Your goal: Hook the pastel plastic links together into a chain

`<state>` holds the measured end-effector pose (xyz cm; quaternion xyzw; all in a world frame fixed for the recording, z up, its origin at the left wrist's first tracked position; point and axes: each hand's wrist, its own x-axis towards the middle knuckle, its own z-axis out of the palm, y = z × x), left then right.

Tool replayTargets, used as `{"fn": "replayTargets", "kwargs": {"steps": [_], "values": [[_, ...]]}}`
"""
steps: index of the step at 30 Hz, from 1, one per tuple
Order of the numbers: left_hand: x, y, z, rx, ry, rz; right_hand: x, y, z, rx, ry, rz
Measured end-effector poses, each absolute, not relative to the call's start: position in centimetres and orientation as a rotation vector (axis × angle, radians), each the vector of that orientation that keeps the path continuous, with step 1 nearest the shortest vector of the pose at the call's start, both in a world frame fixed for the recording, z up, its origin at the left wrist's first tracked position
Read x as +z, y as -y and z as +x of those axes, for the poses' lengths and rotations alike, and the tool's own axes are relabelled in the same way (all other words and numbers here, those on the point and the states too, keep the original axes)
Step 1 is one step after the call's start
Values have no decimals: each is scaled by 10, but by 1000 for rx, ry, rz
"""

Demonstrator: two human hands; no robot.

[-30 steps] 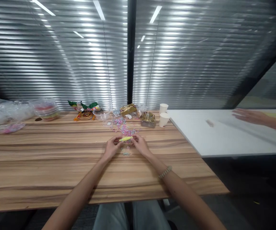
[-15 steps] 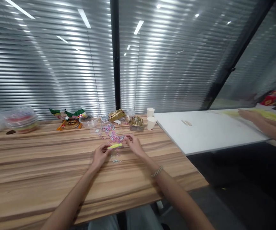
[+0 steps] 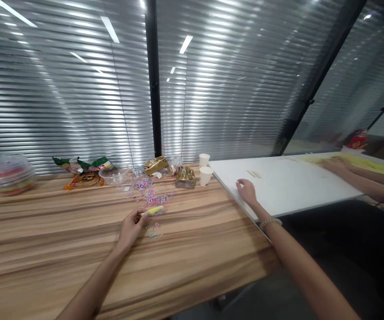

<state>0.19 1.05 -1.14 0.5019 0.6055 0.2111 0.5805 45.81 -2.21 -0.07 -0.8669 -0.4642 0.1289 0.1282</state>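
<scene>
My left hand (image 3: 132,227) pinches a small yellow stick-like item (image 3: 154,210) above the wooden table (image 3: 192,249). Just behind it lies a scatter of small pink, white and bluish pieces (image 3: 151,196), with a few more pieces nearer me. My right hand (image 3: 246,192), with a beaded bracelet at the wrist, is over the left edge of the white table (image 3: 292,182). Its fingers are curled together; whatever they may hold is too small to make out. Close to that hand, some thin pale strips (image 3: 254,174) lie on the white surface.
Two paper cups (image 3: 205,176), gold wrappers (image 3: 185,178), a clear bowl (image 3: 114,174), green snack packs (image 3: 81,165) and stacked lidded containers (image 3: 6,174) line the back. Another person's hands (image 3: 337,166) touch yellow material (image 3: 372,164) at far right.
My right hand has moved right, away from the yellow item, to the white table's edge. My left hand still holds the item. The view has shifted slightly to the right.
</scene>
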Motion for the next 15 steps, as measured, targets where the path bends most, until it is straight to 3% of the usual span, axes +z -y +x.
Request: {"fn": "replayTargets", "kwargs": {"steps": [8,15], "values": [[-2,-14,5,376,-1367,1184,-28,71,569,38,1211,-2879],[2,-20,13,268,-1355,1227,-67,55,623,-188,1539,-3070]]}}
